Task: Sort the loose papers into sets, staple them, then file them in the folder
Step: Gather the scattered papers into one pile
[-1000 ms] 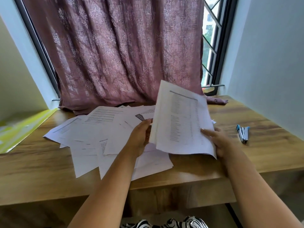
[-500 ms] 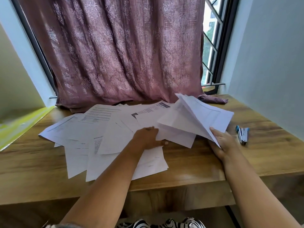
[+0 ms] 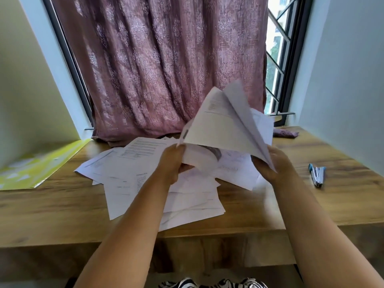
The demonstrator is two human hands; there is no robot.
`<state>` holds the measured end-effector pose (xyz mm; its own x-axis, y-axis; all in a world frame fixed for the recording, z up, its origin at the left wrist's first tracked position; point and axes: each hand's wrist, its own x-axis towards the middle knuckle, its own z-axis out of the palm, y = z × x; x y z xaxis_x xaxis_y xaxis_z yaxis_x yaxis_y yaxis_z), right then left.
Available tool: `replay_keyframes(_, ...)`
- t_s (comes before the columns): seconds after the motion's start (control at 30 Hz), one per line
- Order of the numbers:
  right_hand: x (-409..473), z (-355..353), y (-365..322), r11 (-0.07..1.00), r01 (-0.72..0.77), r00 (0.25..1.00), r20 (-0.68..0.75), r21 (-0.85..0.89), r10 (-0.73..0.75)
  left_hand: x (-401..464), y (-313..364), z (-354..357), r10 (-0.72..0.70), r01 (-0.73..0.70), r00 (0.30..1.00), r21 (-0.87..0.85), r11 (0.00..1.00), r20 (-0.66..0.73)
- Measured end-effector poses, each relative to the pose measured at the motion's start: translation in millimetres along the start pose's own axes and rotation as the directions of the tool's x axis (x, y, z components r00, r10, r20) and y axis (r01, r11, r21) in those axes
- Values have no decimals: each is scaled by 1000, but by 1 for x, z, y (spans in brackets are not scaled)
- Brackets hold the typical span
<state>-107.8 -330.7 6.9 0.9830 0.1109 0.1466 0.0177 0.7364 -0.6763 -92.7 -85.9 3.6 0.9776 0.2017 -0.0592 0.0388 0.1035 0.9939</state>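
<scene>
- The left hand (image 3: 173,161) grips the near-left edge of a lifted bundle of sheets (image 3: 226,129), and the right hand (image 3: 270,163) grips its right edge. The hands are apart, 1 at each side, fingers curled on paper.
- The bundle is fanned and blurred, its upper sheets splaying apart. A loose pinch could let 1 or more slip out and drop back into the heap, mixing sets.
- The rest of the loose papers (image 3: 133,173) lie spread on the wooden surface (image 3: 62,208), overlapping. Several overhang the near edge, so a brush from a forearm could push them to the floor.
- The stapler (image 3: 316,175) lies well apart to the right, unused. Stapling before the edges are squared would likely pin sheets crookedly.
- The yellow-green folder (image 3: 35,167) lies at the far left, beyond the heap. Reaching across the heap could drag sheets.
</scene>
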Motion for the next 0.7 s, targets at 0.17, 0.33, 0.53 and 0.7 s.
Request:
replay_keyframes(0.17,27,11,31,929,-61,991,-134,-366,13,-24,-7,-33,-187,170,982,-314,934,-25)
replay_keyframes(0.33,31,-13,80,501,-231,965,-263,-834,7,-35,-36,-55,-336,289,935,-306,907,-113)
replay_keyframes(0.53,28,-10,96,-73,-100,993,-105,-992,62,-29,-41,-78,-254,262,964,119,958,-72)
replay_keyframes(0.7,48,-32,88,-531,-138,985,-169,-836,10,-29,-38,-103,-201,147,980,650,745,9)
